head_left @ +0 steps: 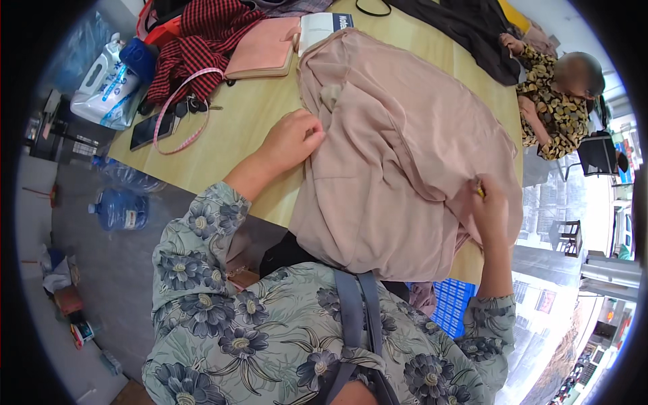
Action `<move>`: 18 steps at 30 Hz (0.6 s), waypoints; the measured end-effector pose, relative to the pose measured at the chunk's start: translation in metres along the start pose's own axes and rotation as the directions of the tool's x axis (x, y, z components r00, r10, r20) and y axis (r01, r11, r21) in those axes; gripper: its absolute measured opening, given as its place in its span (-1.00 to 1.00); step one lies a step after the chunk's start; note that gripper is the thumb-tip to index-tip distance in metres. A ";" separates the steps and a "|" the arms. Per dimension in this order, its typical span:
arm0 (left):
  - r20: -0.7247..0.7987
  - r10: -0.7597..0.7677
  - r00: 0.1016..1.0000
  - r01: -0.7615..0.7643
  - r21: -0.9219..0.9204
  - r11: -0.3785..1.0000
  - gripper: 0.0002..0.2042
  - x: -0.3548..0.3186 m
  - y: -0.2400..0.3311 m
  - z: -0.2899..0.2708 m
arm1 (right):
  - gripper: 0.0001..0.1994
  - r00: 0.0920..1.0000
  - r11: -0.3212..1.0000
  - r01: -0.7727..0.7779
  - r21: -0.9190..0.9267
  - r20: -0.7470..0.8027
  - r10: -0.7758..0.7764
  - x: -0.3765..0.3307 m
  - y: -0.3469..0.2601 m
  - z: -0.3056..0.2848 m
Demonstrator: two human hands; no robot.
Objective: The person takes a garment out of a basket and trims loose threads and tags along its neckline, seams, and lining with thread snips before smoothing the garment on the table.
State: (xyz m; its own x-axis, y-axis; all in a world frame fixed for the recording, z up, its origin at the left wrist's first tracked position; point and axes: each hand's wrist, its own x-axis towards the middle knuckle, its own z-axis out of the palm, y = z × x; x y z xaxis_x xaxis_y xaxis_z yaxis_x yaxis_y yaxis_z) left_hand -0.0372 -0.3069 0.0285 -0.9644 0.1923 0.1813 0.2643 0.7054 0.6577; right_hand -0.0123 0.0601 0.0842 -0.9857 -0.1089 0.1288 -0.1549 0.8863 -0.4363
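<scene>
Pink garment (398, 169) lies spread on wooden bench (250, 115), hem hanging off near edge. Left hand (291, 138) w/ forearm angled up, fingers curled, pinching fabric at garment's left edge. Right hand (487, 209) bent at wrist, fingers closed on fabric + small yellow object (480, 192) at right side

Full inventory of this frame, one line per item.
pink garment: 1, dusty pink, spread across the wooden table
checked cloth: 1, red and black, far left of table
flat pink case: 1, beside the checked cloth
measuring tape: 1, pink, looped near a dark phone
dark fabric: 1, black, far end of table
water bottles: 2, blue, floor at left
white jug: 1, left of table
blue crate: 1, under the table
another person: 1, patterned top, far right
left hand: pinching the garment's left edge
right hand: on the garment's right, small yellow item at the fingertips
</scene>
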 end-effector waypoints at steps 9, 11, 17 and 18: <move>-0.068 -0.238 0.969 0.157 -0.575 0.803 -0.75 -0.022 0.010 0.003 | -0.82 0.943 0.975 -0.137 0.177 -0.278 0.184 0.027 0.034 -0.035; -0.193 -0.140 0.971 0.064 -0.352 0.934 -0.72 -0.026 0.013 0.016 | -0.82 0.944 0.973 -0.139 0.182 -0.273 0.186 0.027 0.039 -0.030; -0.122 -0.067 0.990 0.066 -0.010 0.998 -0.80 -0.025 0.024 0.022 | -0.82 0.932 0.981 -0.110 0.159 -0.328 0.157 0.039 0.043 -0.028; -0.128 -0.068 0.989 0.067 -0.008 0.998 -0.80 -0.022 0.022 0.018 | -0.81 0.922 0.981 -0.132 0.141 -0.346 0.174 0.043 0.041 -0.029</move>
State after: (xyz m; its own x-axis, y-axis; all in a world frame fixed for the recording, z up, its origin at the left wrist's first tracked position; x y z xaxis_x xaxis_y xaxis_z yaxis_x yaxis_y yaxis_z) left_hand -0.0099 -0.2840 0.0257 -0.9720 0.0552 0.2284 0.1988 0.7112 0.6743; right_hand -0.0585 0.1046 0.0979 -0.9128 0.2091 0.3507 -0.0313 0.8206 -0.5706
